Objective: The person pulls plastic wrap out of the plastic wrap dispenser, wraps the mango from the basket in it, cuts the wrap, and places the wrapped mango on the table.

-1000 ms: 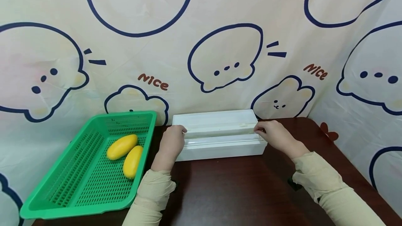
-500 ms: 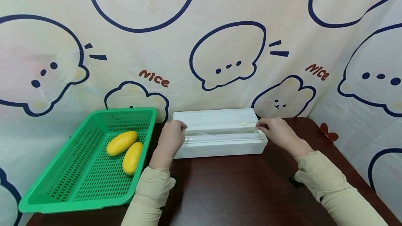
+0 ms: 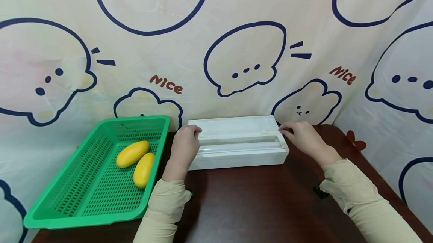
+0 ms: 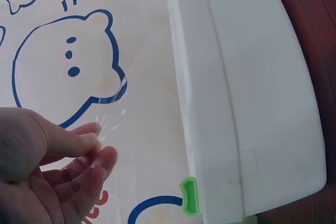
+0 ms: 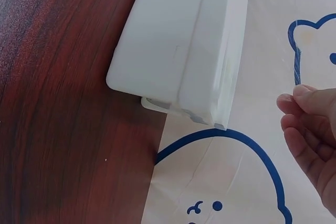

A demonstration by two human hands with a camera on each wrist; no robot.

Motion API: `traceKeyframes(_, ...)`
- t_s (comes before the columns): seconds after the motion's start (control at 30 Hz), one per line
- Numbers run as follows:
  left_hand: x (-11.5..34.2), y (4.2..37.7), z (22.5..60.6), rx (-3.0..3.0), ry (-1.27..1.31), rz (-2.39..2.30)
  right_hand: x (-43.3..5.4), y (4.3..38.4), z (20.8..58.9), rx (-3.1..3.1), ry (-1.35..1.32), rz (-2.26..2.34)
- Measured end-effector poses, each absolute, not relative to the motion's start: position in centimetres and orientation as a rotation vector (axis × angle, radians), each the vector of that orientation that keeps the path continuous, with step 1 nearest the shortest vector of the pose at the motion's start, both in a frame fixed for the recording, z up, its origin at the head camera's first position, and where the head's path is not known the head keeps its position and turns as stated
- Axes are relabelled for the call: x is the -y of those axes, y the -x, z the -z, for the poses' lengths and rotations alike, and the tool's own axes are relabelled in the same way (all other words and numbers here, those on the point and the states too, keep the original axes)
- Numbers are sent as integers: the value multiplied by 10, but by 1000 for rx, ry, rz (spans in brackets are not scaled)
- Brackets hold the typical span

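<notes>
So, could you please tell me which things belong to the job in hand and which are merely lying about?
In use, it seems:
left hand, right hand
clear film pinched in both
open white box

Untouched, apparently idle:
green basket
two yellow fruits inside it

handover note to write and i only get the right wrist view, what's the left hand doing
Observer: In the left wrist view, the left hand pinches thin, clear plastic film between thumb and finger.
Operator: ok, anything inside that long white plastic box
Observer: Yes, the head view shows a pale cylindrical roll, seemingly of film, lying in its open top.
Operator: and anything left of it on the table
Observer: A green rectangular plastic basket holding two yellow oval fruits.
</notes>
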State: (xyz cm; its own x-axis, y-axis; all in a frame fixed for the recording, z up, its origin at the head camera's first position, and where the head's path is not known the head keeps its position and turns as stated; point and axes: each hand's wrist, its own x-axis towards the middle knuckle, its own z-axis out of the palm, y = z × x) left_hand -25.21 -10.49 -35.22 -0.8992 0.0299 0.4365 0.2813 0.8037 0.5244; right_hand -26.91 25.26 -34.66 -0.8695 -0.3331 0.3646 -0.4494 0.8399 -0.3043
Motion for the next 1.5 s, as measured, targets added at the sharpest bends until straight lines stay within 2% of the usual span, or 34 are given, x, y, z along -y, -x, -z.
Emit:
traceKeyframes(0.5,110,247,338,2722,205,863,-252,269,345,2623,-592,-598)
traceKeyframes(0.93,110,248,347,2623,131,824,-255,267,342,2650,-588,-608)
traceKeyframes(1.5,118,249,352,2432,-57,1047,-252,265,333,2641,-574,-616)
